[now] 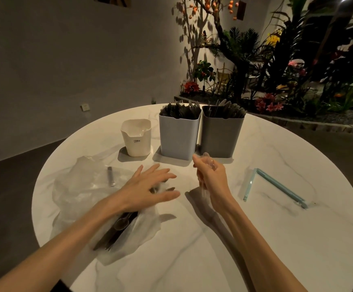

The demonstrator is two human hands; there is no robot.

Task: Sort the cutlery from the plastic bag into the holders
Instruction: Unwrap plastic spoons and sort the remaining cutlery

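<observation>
A crumpled clear plastic bag (80, 186) lies on the left of the round white table (192, 239), with dark plastic cutlery (118, 226) spilling from its near end. My left hand (150, 186) hovers flat over the bag's mouth, fingers spread. My right hand (210, 175) grips several clear plastic spoons (206, 157) upright, just in front of the holders. A pale blue holder (178, 138) full of dark forks and a grey holder (221, 135) full of cutlery stand side by side. A small white holder (136, 138) stands to their left.
A light blue bag-sealing clip (276, 186) lies open on the right of the table. One grey cutlery handle (110, 175) rests on the bag. Beyond the table's far right edge is a planter bed with flowers and foliage (276, 70).
</observation>
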